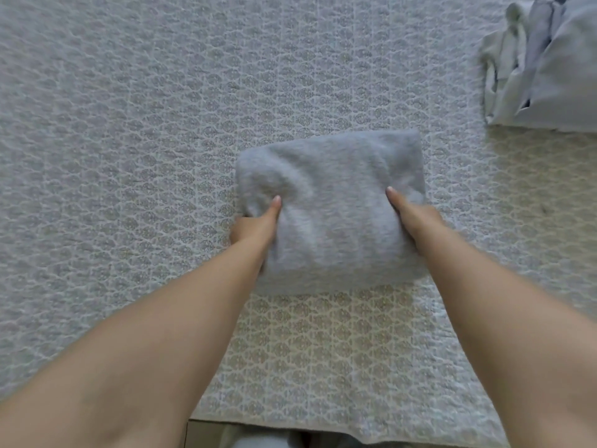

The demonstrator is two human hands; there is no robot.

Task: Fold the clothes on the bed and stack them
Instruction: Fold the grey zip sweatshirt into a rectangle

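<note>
One bed (129, 124) fills nearly the whole view, covered in a pale quilted spread with a repeating medallion pattern; its near edge shows at the bottom. Pile of light grey-blue clothes (546, 69) sits on the bed at the upper right, rumpled at its left edge, well apart from everything else. Folded grey fleecy garment (329, 208) is near the middle of the bed, a thick rounded bundle. Both bare forearms reach in from below. Left hand (255, 229) grips the bundle's left side, thumb on top, fingers hidden underneath. Right hand (416, 218) grips the right side the same way, thumb on top, fingers out of sight. Slight motion blur on the right hand.
</note>
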